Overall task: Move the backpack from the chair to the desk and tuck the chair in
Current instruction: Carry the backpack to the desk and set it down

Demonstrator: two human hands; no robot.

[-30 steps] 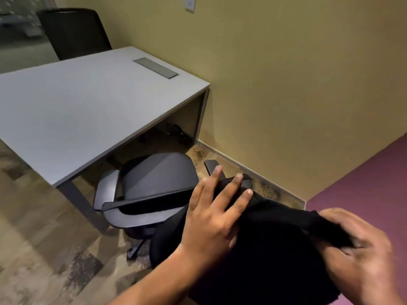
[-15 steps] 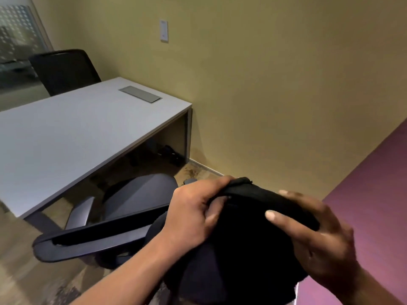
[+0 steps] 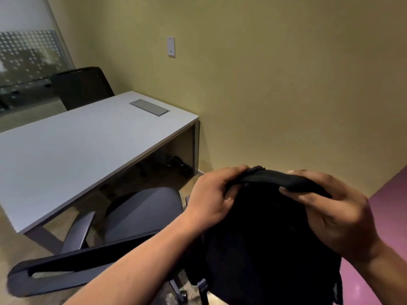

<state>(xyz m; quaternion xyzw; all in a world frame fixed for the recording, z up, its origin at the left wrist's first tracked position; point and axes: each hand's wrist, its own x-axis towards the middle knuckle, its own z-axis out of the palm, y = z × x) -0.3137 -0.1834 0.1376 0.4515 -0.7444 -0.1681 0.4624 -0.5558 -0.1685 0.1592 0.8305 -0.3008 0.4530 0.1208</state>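
Observation:
A black backpack (image 3: 259,243) hangs in the air at the lower right, right of the chair's seat, held by its top edge. My left hand (image 3: 214,200) grips that edge from the left and my right hand (image 3: 334,208) grips it from the right. The grey office chair (image 3: 143,210) stands pulled out from the desk, seat bare, with its backrest rim (image 3: 72,267) nearest me. The white desk (image 3: 77,146) lies beyond the chair at the left with nothing on its top.
A grey cable hatch (image 3: 149,107) is set in the desk's far end. A second black chair (image 3: 81,88) stands behind the desk. The yellow wall (image 3: 286,84) runs along the right, with cables on the floor under the desk near it.
The backpack has risen higher in front of me. My left hand went from lying flat on it to gripping its top edge, and the right hand shifted to the top too. My view tilted up.

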